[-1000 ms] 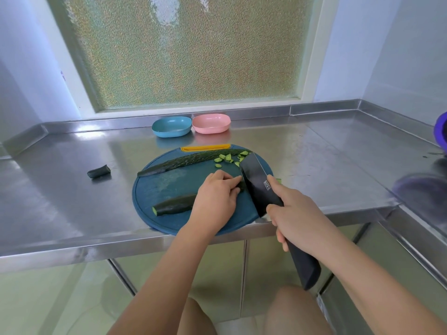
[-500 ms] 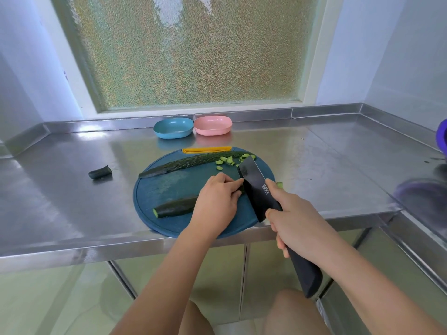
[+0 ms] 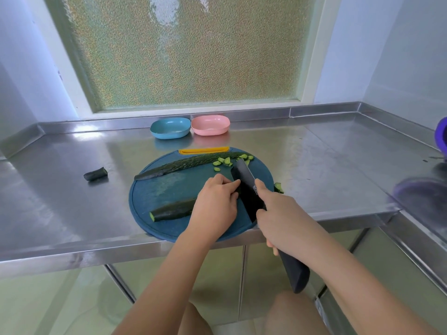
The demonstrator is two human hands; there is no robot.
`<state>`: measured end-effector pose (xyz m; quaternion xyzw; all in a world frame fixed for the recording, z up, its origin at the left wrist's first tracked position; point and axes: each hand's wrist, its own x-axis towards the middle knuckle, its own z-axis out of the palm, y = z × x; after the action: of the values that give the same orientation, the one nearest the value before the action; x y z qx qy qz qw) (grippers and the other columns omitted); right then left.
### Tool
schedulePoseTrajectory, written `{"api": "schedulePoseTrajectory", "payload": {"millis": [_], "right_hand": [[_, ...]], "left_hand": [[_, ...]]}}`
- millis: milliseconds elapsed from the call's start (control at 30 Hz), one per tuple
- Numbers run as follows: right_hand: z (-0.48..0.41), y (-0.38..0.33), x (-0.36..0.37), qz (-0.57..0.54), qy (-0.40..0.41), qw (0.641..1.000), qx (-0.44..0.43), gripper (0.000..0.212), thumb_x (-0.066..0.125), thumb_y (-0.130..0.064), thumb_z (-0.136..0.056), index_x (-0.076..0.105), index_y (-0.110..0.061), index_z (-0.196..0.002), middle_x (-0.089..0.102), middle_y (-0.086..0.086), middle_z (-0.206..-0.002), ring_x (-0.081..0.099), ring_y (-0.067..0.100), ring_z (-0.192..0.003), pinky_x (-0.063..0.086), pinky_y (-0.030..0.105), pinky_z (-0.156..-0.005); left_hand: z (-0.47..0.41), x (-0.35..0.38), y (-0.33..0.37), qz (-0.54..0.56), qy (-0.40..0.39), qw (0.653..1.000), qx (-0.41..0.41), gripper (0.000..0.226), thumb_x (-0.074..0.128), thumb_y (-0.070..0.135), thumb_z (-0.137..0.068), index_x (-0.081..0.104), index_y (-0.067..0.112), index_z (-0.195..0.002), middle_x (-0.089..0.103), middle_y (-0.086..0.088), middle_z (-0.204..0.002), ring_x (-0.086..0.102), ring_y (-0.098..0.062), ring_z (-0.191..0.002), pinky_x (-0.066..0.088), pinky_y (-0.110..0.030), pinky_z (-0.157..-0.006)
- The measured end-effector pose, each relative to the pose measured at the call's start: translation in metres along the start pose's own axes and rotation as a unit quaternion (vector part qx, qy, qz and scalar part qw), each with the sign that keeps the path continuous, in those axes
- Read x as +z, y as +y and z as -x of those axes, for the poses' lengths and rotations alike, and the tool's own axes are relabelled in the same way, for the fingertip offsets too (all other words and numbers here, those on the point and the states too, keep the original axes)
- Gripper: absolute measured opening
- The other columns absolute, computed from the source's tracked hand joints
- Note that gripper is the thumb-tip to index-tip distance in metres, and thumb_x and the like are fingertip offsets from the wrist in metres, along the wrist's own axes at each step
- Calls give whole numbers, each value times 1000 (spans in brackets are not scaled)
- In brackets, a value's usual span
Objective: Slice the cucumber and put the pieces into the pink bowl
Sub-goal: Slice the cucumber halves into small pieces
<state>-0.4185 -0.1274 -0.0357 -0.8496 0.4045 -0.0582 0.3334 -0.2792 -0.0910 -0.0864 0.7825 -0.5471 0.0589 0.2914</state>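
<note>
Your left hand (image 3: 215, 204) pins the cucumber half (image 3: 173, 210) w/ curled fingers so it won't roll; right hand (image 3: 283, 221) grips the knife (image 3: 246, 189), blade beside your knuckles, prob. as guide.

The left hand (image 3: 214, 207) and right hand (image 3: 285, 223) are bare, and both forearms (image 3: 174, 274) are uncovered as far as they show. Two bare knees (image 3: 290, 315) sit low between the arms
</note>
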Motion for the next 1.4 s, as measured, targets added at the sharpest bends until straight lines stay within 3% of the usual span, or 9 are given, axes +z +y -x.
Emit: {"api": "schedulePoseTrajectory", "payload": {"millis": [100, 300, 567, 800, 933, 1100, 1267, 1400], "right_hand": [[3, 3, 6, -16, 8, 1000, 6, 73, 34, -8, -97, -3, -39, -152, 56, 11, -109, 55, 22, -64, 58, 41, -67], [11, 13, 5, -71, 12, 997, 11, 67, 34, -12, -99, 4, -42, -151, 58, 10, -78, 52, 17, -42, 56, 32, -54], [12, 10, -5, -103, 17, 994, -11, 70, 36, -10, -95, 10, -45, -150, 52, 5, -73, 49, 15, -40, 49, 24, -46], [11, 9, -1, -89, 19, 996, -12, 69, 35, -10, -96, 8, -45, -150, 52, 4, -83, 52, 18, -45, 56, 33, -52], [11, 8, -1, -42, 22, 999, -22, 66, 34, -14, -98, 7, -44, -150, 51, 3, -78, 50, 15, -46, 55, 31, -54], [8, 4, -1, -27, 17, 999, -11, 69, 33, -11, -97, 4, -44, -150, 53, 8, -90, 53, 20, -55, 58, 38, -56], [-1, -2, 4, -5, 13, 1000, -9, 72, 34, -8, -95, 1, -36, -153, 53, 10, -102, 52, 20, -63, 56, 40, -72], [0, -3, 10, 19, 12, 1000, -13, 74, 35, -8, -95, -4, -31, -153, 56, 9, -104, 51, 20, -68, 54, 38, -75]], "left_hand": [[2, -1, 4, -40, 14, 999, -26, 34, 47, 24, -95, 58, 17, -126, 56, -5, -113, 48, -25, -106, 36, -32, -88], [1, -3, 4, -59, 1, 998, -39, 36, 42, 32, -96, 53, 24, -130, 53, -1, -114, 45, -20, -106, 37, -30, -88], [0, -4, 2, -21, -5, 1000, -13, 39, 46, 25, -96, 47, 24, -135, 54, -1, -114, 46, -19, -106, 38, -28, -89], [0, -4, 2, -11, 3, 1000, -12, 38, 47, 25, -97, 50, 24, -134, 56, -1, -114, 46, -19, -106, 37, -26, -89], [0, -4, 1, -15, 3, 1000, -11, 38, 46, 25, -97, 49, 23, -135, 55, -1, -112, 46, -19, -104, 35, -25, -86], [-1, -3, 0, -12, 4, 1000, -10, 38, 46, 23, -97, 50, 21, -134, 55, -3, -111, 46, -21, -104, 35, -26, -85], [-1, -2, 0, -14, 0, 1000, -12, 37, 46, 23, -96, 52, 21, -133, 55, -4, -111, 46, -21, -104, 37, -28, -86], [-1, -3, 2, -14, -4, 1000, -19, 37, 46, 23, -96, 52, 21, -133, 55, -3, -112, 46, -21, -104, 38, -29, -88]]}}
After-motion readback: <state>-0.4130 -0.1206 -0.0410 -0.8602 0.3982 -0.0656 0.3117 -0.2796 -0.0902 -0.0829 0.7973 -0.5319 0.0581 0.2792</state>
